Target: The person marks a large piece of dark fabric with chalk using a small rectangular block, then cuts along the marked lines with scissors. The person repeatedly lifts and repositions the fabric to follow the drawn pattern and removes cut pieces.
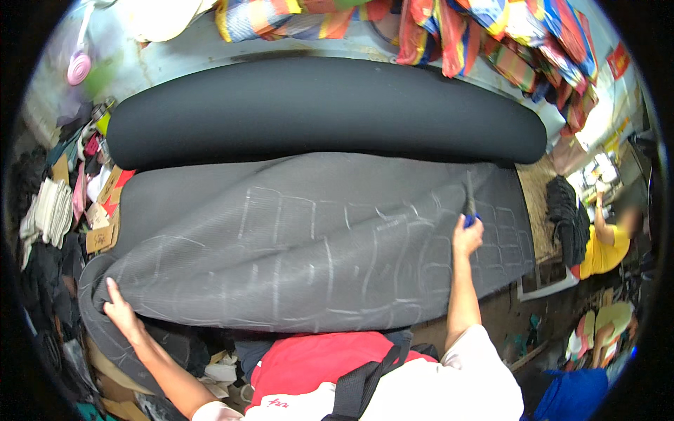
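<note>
A wide sheet of dark fabric (295, 231) with chalk-drawn outlines lies over the table in front of me, a long diagonal fold running across it. At its left end my left hand (123, 310) is closed on the bunched edge, with one finger pointing up along the cloth. My right hand (466, 237) grips a pair of scissors (470, 202) with blue handles over the right part of the sheet. The blades point away from me; whether they are apart cannot be made out. Along the far edge rests a thick black fabric roll (323, 109).
Piled cloth (50, 210) and cardboard pieces (102, 235) crowd the left. Colourful woven bags (449, 31) hang at the back. A person in a yellow shirt (605, 247) sits at the far right, near a heap of black cloth (566, 214).
</note>
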`<state>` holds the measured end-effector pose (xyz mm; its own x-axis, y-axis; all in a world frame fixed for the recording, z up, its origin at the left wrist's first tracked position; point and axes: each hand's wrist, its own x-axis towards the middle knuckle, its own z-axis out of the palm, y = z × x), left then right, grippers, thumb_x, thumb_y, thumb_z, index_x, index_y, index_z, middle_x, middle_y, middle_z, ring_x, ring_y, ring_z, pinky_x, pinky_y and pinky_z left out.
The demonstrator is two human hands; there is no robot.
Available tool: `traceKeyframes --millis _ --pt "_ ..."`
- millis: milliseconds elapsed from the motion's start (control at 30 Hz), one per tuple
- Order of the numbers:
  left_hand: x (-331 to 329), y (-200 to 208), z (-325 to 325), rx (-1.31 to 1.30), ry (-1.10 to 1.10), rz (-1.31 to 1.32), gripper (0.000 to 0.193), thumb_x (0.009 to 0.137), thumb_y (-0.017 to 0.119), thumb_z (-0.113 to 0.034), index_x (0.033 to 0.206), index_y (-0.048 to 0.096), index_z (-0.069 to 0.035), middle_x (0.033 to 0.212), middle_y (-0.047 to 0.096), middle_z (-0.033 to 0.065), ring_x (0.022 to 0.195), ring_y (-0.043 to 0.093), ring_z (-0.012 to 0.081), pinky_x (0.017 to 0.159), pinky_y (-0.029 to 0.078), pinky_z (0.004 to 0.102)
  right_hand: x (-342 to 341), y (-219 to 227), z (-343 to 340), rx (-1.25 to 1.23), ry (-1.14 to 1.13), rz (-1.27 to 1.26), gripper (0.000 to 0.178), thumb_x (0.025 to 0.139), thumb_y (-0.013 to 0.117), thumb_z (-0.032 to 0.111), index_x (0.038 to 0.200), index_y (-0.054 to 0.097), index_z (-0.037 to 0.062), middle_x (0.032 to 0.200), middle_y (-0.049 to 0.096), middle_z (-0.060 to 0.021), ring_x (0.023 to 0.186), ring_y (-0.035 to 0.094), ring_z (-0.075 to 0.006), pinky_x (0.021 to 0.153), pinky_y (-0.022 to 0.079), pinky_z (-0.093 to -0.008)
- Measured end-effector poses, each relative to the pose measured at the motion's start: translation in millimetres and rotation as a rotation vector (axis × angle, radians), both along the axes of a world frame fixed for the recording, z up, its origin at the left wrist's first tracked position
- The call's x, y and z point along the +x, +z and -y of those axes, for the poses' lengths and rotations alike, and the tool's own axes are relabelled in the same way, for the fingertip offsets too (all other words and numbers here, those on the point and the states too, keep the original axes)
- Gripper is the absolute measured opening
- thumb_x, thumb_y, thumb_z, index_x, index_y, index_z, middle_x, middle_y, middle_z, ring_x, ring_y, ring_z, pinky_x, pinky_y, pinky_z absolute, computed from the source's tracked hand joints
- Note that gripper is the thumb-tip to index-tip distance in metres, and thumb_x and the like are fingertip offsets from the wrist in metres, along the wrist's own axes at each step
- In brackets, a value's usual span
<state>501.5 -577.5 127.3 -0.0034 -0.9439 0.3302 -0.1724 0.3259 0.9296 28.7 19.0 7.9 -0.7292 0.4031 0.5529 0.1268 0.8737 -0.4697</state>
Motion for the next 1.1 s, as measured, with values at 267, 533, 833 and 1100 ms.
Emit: traceKeyframes --millis 267,533,833,1100 --pt "96 29 181 0.028 0.605 0.535 0.074 0.07 0.065 -0.062 0.079 0.064 0.011 0.084 0.066 0.0219 0.08 0.062 0.0311 0.076 0.047 0.0394 135 15 123 -0.236 0.419 0.097 0.049 0.079 0.067 0.027 0.111 0.047 -0.0044 0.102 0.056 -0.0214 0.095 0.051 -0.0386 0.087 0.038 -0.0478" --pt "104 1 153 0.253 0.493 1.142 0.081 0.07 0.074 -0.042 0.125 0.042 0.01 0.122 0.051 0.0256 0.116 0.048 0.0343 0.1 0.036 0.0373 201 45 89 -0.666 0.567 0.144 0.037 0.079 0.067 0.019 0.105 0.049 -0.001 0.084 0.056 -0.0137 0.078 0.055 -0.0252 0.074 0.045 -0.0367" --pt "-212 34 -101 -1.016 -0.501 0.677 0.104 0.05 0.084 -0.039 0.136 0.035 -0.007 0.143 0.025 0.0236 0.134 0.02 0.0384 0.106 0.017 0.0544 104 66 -84 -0.255 -0.294 -0.057 0.05 0.085 0.059 0.039 0.11 0.048 -0.0035 0.097 0.059 -0.0232 0.09 0.058 -0.0398 0.076 0.044 -0.0433" --pt "-384 16 -151 -1.32 -0.49 0.557 0.118 0.038 0.073 -0.069 0.138 0.034 -0.02 0.149 0.019 0.0107 0.138 0.015 0.0326 0.098 0.008 0.0713 102 -4 -165 -0.529 -0.565 0.03 0.067 0.074 0.068 0.051 0.096 0.052 -0.0092 0.088 0.06 -0.0228 0.082 0.059 -0.036 0.075 0.046 -0.0418"
